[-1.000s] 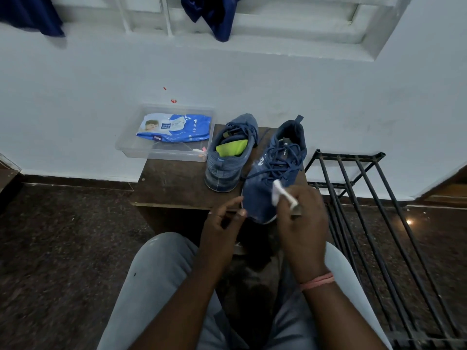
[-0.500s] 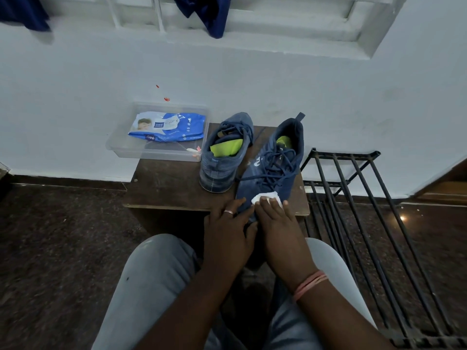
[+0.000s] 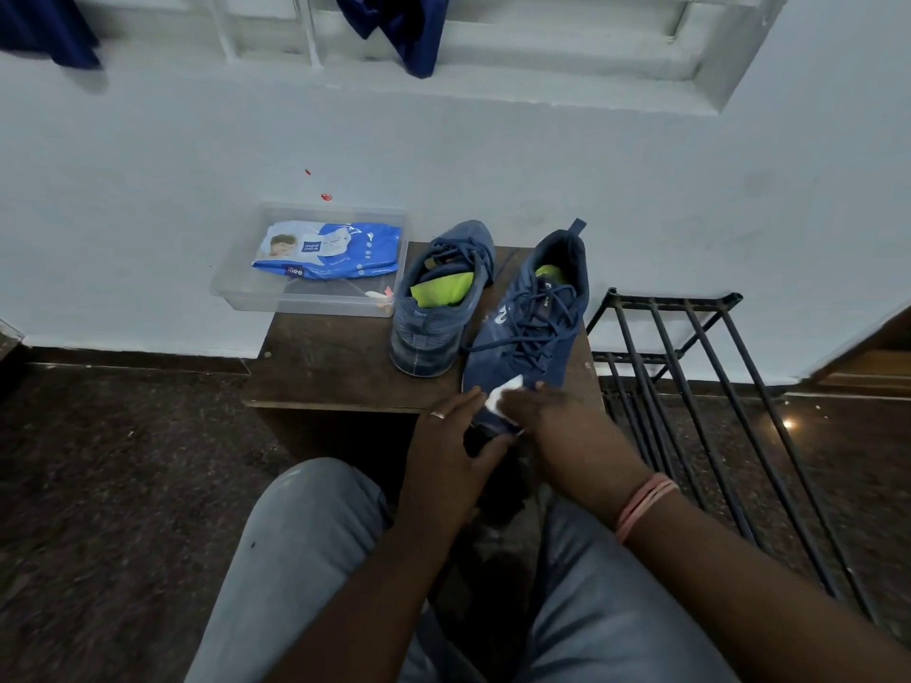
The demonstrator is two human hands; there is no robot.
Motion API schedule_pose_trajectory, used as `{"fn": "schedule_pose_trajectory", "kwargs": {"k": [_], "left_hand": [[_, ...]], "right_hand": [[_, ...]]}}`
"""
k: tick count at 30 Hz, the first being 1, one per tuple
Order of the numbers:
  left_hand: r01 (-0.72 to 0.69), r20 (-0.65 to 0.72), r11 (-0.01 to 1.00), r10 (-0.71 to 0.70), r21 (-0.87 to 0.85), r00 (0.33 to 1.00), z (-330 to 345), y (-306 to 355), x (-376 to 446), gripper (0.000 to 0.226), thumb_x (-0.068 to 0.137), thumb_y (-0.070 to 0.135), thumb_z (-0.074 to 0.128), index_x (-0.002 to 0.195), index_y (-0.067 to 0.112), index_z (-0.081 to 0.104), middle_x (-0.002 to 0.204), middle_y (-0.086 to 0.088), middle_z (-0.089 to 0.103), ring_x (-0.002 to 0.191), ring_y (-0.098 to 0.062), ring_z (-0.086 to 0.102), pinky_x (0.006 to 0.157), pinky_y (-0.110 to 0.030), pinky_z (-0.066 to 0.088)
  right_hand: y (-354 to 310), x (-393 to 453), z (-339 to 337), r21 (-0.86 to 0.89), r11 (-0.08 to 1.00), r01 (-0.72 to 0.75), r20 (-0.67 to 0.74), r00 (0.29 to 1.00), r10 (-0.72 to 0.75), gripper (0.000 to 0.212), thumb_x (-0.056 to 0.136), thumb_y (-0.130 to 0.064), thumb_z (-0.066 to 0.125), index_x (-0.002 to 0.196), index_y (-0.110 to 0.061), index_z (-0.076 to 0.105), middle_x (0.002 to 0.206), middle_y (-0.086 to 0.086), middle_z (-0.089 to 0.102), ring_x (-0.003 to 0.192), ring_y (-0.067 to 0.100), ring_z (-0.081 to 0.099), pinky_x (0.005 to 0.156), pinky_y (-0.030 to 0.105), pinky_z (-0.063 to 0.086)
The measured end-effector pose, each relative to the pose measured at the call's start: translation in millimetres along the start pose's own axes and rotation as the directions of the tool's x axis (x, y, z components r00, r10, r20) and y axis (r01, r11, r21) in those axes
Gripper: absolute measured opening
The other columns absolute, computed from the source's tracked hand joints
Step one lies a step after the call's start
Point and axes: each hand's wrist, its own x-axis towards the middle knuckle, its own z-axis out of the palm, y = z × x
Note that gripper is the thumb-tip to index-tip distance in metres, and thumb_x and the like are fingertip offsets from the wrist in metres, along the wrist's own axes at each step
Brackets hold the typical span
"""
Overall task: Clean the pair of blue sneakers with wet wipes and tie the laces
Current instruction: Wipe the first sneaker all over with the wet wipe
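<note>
Two blue sneakers stand on a small brown table (image 3: 335, 357). The left sneaker (image 3: 434, 317) has its heel toward me and shows a green insole. The right sneaker (image 3: 532, 327) points its toe at me, laces loose, and its toe overhangs the table's front edge. My left hand (image 3: 453, 456) grips that toe from the left, thumb underneath. My right hand (image 3: 562, 426) lies over the toe and holds a white wet wipe (image 3: 503, 394) against the upper. Most of the wipe is hidden under the fingers.
A clear plastic tray (image 3: 231, 293) holds a blue wipes pack (image 3: 325, 251) at the table's back left, against the white wall. A black metal rack (image 3: 690, 362) stands right of the table. Blue cloth (image 3: 409, 32) hangs from the window ledge. My grey-trousered knees are below.
My right hand brought the raised wipe down onto the sneaker's toe and has slid it toward the left edge. The left hand closed in on the toe.
</note>
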Motion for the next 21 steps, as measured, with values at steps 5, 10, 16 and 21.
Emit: {"fn": "schedule_pose_trajectory", "kwargs": {"k": [5, 10, 16, 21], "left_hand": [[-0.003, -0.025, 1.000, 0.002, -0.026, 1.000, 2, -7, 0, 0.059, 0.075, 0.024, 0.083, 0.131, 0.014, 0.067, 0.134, 0.003, 0.065, 0.122, -0.005, 0.053, 0.106, -0.023, 0.042], [-0.023, -0.048, 1.000, 0.022, -0.017, 0.999, 3, -4, 0, 0.058, 0.074, 0.031, 0.089, 0.126, 0.012, 0.071, 0.129, 0.005, 0.067, 0.119, -0.004, 0.052, 0.105, -0.006, 0.031], [-0.009, -0.033, 0.999, 0.007, -0.041, 0.999, 2, -8, 2, 0.060, 0.073, 0.024, 0.089, 0.128, 0.014, 0.070, 0.131, 0.003, 0.067, 0.118, 0.001, 0.049, 0.103, 0.001, 0.027], [-0.028, -0.041, 0.999, 0.026, -0.042, 0.999, 4, -6, 3, 0.057, 0.073, 0.032, 0.090, 0.124, 0.015, 0.073, 0.129, 0.005, 0.068, 0.119, -0.008, 0.057, 0.105, -0.009, 0.034]], "right_hand": [[-20, -6, 16, 0.003, 1.000, -0.018, -0.023, 1.000, 0.018, 0.046, 0.089, -0.028, 0.044, 0.124, -0.010, 0.066, 0.128, 0.010, 0.066, 0.118, 0.032, 0.062, 0.111, 0.037, 0.042], [17, 0, 10, -0.284, 0.959, 0.008, -0.168, 0.984, -0.058, 0.047, 0.088, -0.028, 0.040, 0.120, -0.012, 0.070, 0.141, 0.016, 0.058, 0.138, 0.040, 0.046, 0.119, 0.050, 0.027], [-3, -7, 37, 0.030, 0.999, 0.021, -0.257, 0.966, -0.013, 0.044, 0.080, -0.012, 0.070, 0.124, -0.009, 0.068, 0.135, 0.016, 0.060, 0.131, 0.037, 0.052, 0.118, 0.044, 0.032], [28, -9, 17, -0.297, 0.952, 0.073, -0.237, 0.960, -0.148, 0.043, 0.090, -0.023, 0.065, 0.132, -0.011, 0.064, 0.133, 0.003, 0.064, 0.127, 0.038, 0.053, 0.112, 0.047, 0.030]]}}
